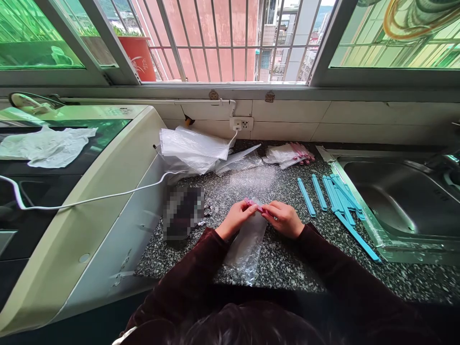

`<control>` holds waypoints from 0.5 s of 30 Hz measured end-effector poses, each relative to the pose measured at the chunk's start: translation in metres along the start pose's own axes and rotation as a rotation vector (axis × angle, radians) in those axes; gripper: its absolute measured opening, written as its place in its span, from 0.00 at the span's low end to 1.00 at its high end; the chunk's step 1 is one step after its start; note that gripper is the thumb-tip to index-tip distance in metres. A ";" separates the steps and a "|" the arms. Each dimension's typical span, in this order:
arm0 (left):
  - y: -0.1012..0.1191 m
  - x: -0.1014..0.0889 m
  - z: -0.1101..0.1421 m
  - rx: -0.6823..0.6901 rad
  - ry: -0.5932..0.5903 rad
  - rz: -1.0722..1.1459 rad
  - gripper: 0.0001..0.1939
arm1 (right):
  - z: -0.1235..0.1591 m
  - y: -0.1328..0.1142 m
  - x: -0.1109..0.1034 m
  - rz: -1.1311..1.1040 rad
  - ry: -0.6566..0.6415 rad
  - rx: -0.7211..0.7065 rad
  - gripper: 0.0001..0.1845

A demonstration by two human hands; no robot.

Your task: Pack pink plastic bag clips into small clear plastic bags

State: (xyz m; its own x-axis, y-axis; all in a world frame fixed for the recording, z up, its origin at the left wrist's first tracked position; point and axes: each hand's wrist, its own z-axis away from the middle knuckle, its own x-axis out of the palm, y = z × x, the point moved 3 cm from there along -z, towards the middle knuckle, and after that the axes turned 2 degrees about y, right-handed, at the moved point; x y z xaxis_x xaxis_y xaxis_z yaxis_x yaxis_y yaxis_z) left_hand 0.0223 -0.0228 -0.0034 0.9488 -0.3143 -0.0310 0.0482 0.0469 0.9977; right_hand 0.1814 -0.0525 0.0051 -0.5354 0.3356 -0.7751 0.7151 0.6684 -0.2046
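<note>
My left hand (237, 216) and my right hand (282, 219) meet over the middle of the speckled counter. Both are closed on a small pink bag clip (260, 209), the left at one end and the right at the other. Under the clip hangs a clear plastic bag (247, 242), its top edge at the clip and its body lying flat toward me on the stone. My fingers partly cover the clip, so I cannot tell whether it is fully fastened. Right of my hands lie several blue sealing clips (339, 197), some in a loose pile.
Clear plastic bags (201, 146) are heaped at the back left, by a socket (241, 124) with a white cable. Bags with pink clips (292, 154) lie at the back. A steel sink (398, 191) is on the right, a large appliance (118, 191) on the left. A blurred dark object (182, 211) lies nearby.
</note>
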 end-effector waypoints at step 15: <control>0.004 -0.004 0.002 -0.015 0.061 0.021 0.22 | -0.002 0.004 -0.014 -0.145 0.178 0.235 0.16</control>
State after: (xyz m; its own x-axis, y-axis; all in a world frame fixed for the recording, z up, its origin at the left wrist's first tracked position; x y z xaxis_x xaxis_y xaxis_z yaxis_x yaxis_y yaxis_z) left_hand 0.0181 -0.0232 0.0007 0.9669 -0.2547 -0.0144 0.0326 0.0673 0.9972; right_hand 0.1903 -0.0533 0.0162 -0.6944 0.3725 -0.6156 0.6988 0.5531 -0.4536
